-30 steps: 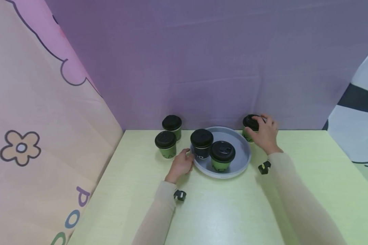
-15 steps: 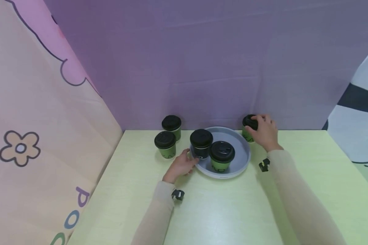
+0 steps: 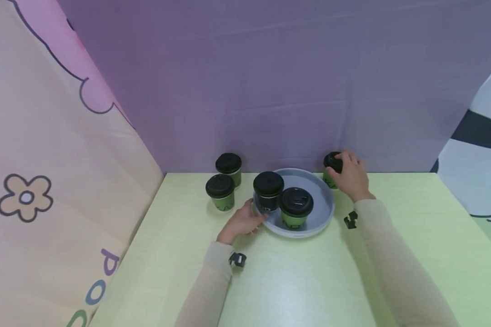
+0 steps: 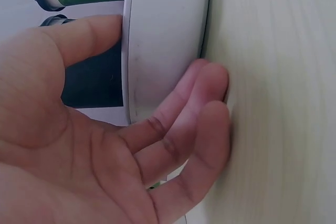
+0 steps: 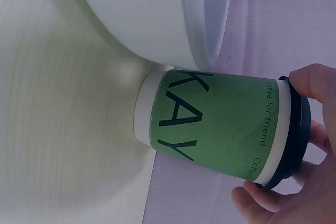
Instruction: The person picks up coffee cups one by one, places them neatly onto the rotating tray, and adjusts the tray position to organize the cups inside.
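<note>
My left hand (image 3: 242,221) holds the near left edge of a round grey tray (image 3: 322,200). In the left wrist view its thumb lies over the rim while the other fingers curl against the outer wall, low by the table. On the tray stand a black paper coffee cup (image 3: 268,187) and a green coffee cup (image 3: 295,206), both with black lids. Beyond the tray's right side, my right hand (image 3: 353,179) grips another green coffee cup (image 5: 220,124) by its black lid (image 5: 295,135), thumb on one side and fingers on the other. That cup stands upright beside the tray wall.
Two more green lidded cups, a front one (image 3: 221,193) and a back one (image 3: 229,165), stand left of the tray on the pale table (image 3: 294,281). A purple cloth (image 3: 278,91) hangs along the table's back edge. A patterned cloth (image 3: 65,150) borders the left side.
My left thumb has come over the tray's rim, and the hand now holds the edge. My right hand has shifted slightly left and closed in on the cup's lid. The cups stay in place.
</note>
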### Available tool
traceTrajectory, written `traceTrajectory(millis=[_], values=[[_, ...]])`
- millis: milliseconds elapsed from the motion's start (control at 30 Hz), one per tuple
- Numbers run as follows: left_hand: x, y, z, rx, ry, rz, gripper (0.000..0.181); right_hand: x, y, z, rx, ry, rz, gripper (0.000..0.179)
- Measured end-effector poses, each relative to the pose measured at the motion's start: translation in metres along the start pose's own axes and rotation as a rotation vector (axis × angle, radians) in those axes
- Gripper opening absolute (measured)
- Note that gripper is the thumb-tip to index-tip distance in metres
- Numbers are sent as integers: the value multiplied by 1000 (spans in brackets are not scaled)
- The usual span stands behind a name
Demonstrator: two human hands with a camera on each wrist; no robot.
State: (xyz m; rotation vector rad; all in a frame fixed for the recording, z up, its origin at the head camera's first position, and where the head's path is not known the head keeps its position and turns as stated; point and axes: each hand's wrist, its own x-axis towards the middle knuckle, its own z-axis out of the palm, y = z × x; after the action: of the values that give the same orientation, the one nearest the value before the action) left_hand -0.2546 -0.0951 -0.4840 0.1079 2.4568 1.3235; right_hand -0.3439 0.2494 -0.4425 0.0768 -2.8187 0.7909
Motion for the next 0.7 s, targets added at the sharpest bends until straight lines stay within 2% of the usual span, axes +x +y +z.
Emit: traceTrajectory(millis=[233,700], values=[[-2,1,0,-25,-32,5,91,2,-1,0,43,-34,46,56],[0,-2,0,-75,-50,-2,85,6,6,1,-6,-30,25,66]])
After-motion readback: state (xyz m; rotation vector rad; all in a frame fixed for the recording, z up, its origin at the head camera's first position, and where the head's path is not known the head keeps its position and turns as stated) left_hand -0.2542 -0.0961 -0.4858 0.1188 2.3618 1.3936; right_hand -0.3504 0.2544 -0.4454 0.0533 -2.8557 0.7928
